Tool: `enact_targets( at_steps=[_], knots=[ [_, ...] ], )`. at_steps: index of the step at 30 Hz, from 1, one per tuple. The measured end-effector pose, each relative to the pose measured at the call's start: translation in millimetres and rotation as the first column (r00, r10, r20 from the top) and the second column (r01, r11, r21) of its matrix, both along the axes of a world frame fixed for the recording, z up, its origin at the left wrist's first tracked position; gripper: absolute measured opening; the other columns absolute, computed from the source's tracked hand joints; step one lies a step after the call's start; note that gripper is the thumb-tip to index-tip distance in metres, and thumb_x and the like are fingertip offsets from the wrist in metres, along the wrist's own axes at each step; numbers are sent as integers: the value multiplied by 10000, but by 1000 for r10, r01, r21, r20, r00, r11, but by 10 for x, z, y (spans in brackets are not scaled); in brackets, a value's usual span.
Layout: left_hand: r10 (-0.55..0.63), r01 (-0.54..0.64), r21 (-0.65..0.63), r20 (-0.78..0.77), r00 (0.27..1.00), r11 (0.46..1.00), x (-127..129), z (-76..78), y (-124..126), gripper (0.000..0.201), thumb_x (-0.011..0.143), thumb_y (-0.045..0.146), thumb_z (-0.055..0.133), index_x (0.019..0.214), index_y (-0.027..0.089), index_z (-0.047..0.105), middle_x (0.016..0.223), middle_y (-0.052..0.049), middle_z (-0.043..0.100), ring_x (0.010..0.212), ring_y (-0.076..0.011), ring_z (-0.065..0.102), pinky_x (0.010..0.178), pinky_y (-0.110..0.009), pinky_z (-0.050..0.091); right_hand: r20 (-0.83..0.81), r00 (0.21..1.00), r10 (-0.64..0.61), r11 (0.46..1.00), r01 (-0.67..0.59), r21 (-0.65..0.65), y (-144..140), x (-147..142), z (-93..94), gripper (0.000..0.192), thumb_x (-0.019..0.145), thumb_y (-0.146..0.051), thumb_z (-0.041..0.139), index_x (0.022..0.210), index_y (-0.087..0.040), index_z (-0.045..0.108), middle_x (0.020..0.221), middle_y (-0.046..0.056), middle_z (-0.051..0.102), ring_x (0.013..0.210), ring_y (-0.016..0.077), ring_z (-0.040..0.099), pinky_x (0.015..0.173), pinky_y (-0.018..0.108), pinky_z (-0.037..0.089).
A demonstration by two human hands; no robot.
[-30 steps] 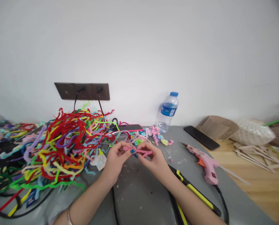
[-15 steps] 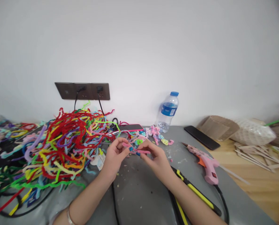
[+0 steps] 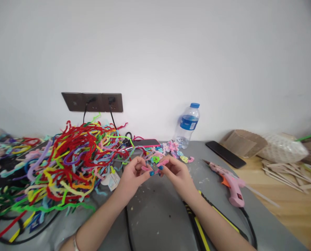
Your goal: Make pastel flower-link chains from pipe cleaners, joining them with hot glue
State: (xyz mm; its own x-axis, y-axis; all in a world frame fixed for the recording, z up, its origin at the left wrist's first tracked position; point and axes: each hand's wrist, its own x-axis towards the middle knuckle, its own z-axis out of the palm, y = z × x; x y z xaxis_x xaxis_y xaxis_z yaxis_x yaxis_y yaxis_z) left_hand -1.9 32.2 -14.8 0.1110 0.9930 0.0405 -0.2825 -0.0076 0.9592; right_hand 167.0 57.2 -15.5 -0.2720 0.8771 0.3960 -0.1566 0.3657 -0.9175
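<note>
Pink pipe cleaner point(image 3: 155, 168) pinched between left hand point(image 3: 132, 176) and right hand point(image 3: 176, 174), both clenched on it; short piece may slip into tangled pile point(image 3: 66, 164) alongside.

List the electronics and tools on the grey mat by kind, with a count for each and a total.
Phones: 2, a red-cased phone and a black phone
Glue guns: 1, the pink glue gun
Yellow-and-black handled tools: 1
Total: 4

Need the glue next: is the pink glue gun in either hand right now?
No, the pink glue gun lies on the grey mat, while both hands pinch a pink pipe cleaner.
</note>
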Motion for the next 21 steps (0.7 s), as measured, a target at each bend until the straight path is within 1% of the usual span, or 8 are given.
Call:
enact_targets(
  at_steps=[5,8,10,13,17,21],
  knots=[
    [50,-48,36,-45,998,998,10,12,-14,285,713,296,778,868,169,576,807,8,646,699,-95,545,640,-179,414,-39,999,11,999,-13,-52,28,3,17,303,841,-492,696,790,-199,639,716,4,601,577,119,569,539,236,502],
    [76,-55,116,-182,980,992,-22,-28,2,170,745,257,716,861,164,635,780,7,621,694,-105,537,629,-187,405,-48,999,-7,999,5,-43,45,22,26,310,837,-499,698,791,-198,643,730,2,596,570,110,550,532,227,491],
    [100,-39,195,-315,944,980,-48,-49,7,115,770,234,672,865,169,672,774,5,624,672,-108,530,613,-196,397,-33,999,-14,999,12,-36,52,40,34,292,850,-482,689,796,-199,643,724,-3,584,569,105,531,532,221,480],
    [171,-19,315,-463,870,949,-82,-56,7,120,799,209,628,883,182,710,794,-3,649,668,-116,541,607,-207,393,-11,1000,-3,1000,2,-24,55,59,43,267,870,-462,669,812,-203,639,740,2,587,586,111,522,533,220,473],
    [225,17,401,-548,805,916,-122,-67,28,140,817,184,600,881,193,724,786,-4,661,648,-118,548,594,-212,389,22,1000,-1,1000,1,12,53,59,35,252,888,-454,647,846,-205,641,846,35,622,624,120,532,558,231,475],
    [293,-11,438,-583,758,899,-145,-106,64,144,797,152,600,870,195,717,768,-2,663,643,-122,557,588,-217,382,52,998,-20,999,18,43,61,52,14,254,890,-457,641,842,-208,642,822,31,608,636,131,533,590,249,477]
  ],
)
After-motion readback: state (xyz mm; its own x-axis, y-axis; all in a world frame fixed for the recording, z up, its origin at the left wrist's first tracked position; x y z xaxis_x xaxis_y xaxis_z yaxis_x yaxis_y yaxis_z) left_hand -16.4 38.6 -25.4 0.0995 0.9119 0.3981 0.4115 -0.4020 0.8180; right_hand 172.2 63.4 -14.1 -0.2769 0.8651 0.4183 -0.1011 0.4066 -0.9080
